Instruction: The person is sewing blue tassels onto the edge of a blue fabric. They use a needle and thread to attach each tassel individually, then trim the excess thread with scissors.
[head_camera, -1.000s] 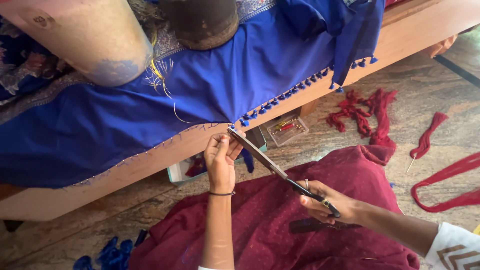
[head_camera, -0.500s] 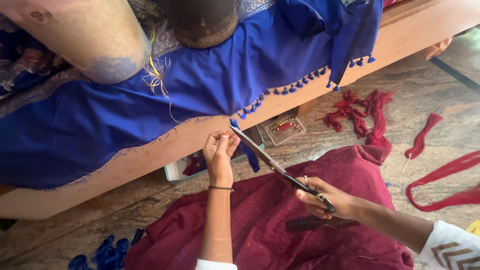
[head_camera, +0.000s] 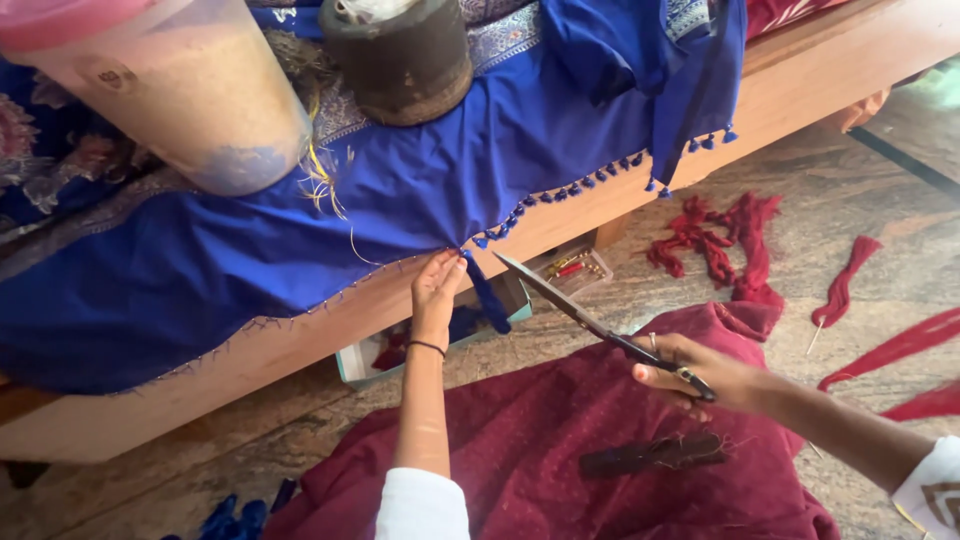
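Note:
My left hand (head_camera: 437, 290) pinches the hem of a blue cloth (head_camera: 420, 190) draped over a wooden ledge (head_camera: 300, 330), right where a row of small blue tassels (head_camera: 580, 185) begins. A longer blue tassel strand (head_camera: 490, 295) hangs down from my fingers. My right hand (head_camera: 700, 375) grips long dark scissors (head_camera: 580, 310), whose tips point up-left toward the hanging strand, a short way from it. A maroon cloth (head_camera: 560, 450) lies over my lap below both hands, with a dark thread bundle (head_camera: 655, 452) on it.
A large tan container (head_camera: 170, 90) and a dark round pot (head_camera: 400, 55) stand on the blue cloth. A small open box (head_camera: 365, 365) with threads sits under the ledge. Red thread bundles (head_camera: 720, 235) lie on the stone floor at right; blue threads (head_camera: 235, 518) at bottom left.
The scissors have swung away to the right of my left hand, their tips now apart from it. My left hand has stayed on the hem, with the blue strand hanging beside it.

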